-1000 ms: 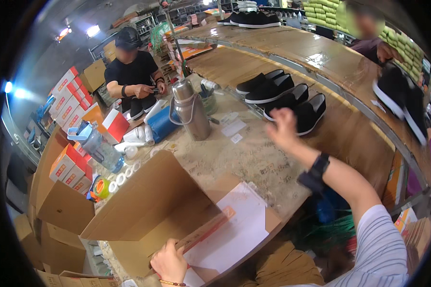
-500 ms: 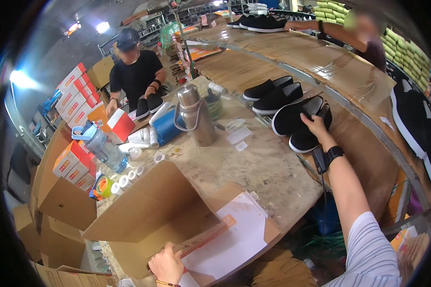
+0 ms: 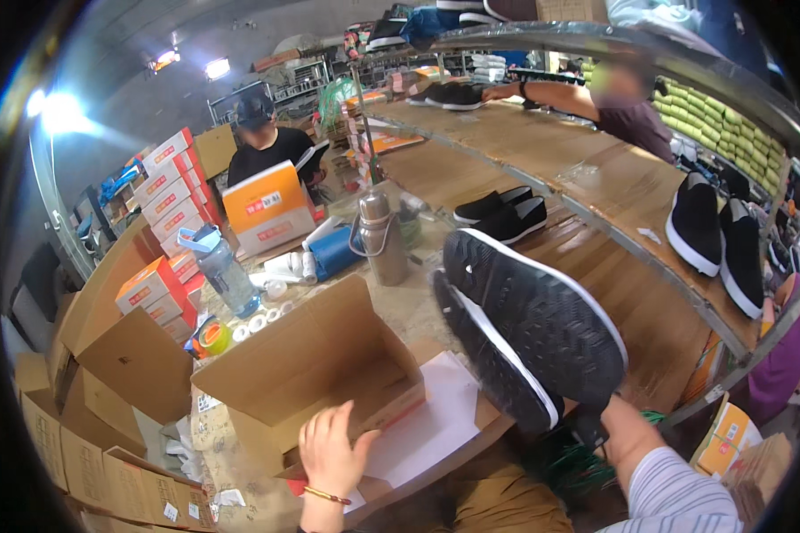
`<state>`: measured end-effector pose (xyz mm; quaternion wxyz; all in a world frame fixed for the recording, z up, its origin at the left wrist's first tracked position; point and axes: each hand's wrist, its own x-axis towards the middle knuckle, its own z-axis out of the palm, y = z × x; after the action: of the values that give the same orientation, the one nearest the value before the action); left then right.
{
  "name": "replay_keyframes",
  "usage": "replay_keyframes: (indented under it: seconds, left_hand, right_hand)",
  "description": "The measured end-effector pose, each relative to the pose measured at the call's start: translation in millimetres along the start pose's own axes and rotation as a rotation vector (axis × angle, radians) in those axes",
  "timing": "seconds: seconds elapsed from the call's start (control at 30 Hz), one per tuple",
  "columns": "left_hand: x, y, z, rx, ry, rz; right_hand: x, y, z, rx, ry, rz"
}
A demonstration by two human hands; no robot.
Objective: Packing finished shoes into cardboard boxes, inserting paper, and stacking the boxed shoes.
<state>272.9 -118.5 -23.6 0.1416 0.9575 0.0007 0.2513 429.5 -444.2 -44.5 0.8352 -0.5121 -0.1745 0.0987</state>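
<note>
A pair of black slip-on shoes (image 3: pixel 533 311) is raised in my right hand (image 3: pixel 620 416), their dark treaded soles and white edging turned up. The shoes cover most of that hand's fingers. My left hand (image 3: pixel 333 449) is open, fingers stretched, at the near side of an open cardboard shoebox (image 3: pixel 307 364) with its lid standing up. Bare cardboard shows inside the box. White paper (image 3: pixel 436 413) lies on the table beside the box, under the raised shoes.
Another black pair (image 3: pixel 507 215) sits on the cardboard-covered rack shelf (image 3: pixel 587 213), with more shoes (image 3: pixel 716 231) at right. A steel flask (image 3: pixel 382 244), blue bottle (image 3: pixel 227 275) and tape rolls (image 3: pixel 256 323) stand on the table. Across it, a person handles an orange-white box (image 3: pixel 267 211); another reaches over the shelf.
My right hand has lifted the shoes off the shelf, toward me, soles up. My left hand has let go of the shoebox edge. The far person's orange box now stands upright.
</note>
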Motion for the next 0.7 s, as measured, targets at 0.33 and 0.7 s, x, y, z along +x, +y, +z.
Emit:
replay_keyframes:
  seconds: [0.33,0.7]
  left_hand:
    - [2,52,-51,-0.996,0.175,-0.142]
    - [-44,-49,-5,-0.034,-0.083,0.162]
  right_hand:
    - [-35,6,120,0.511,-0.141,0.224]
    - [-27,53,131,0.966,-0.315,0.377]
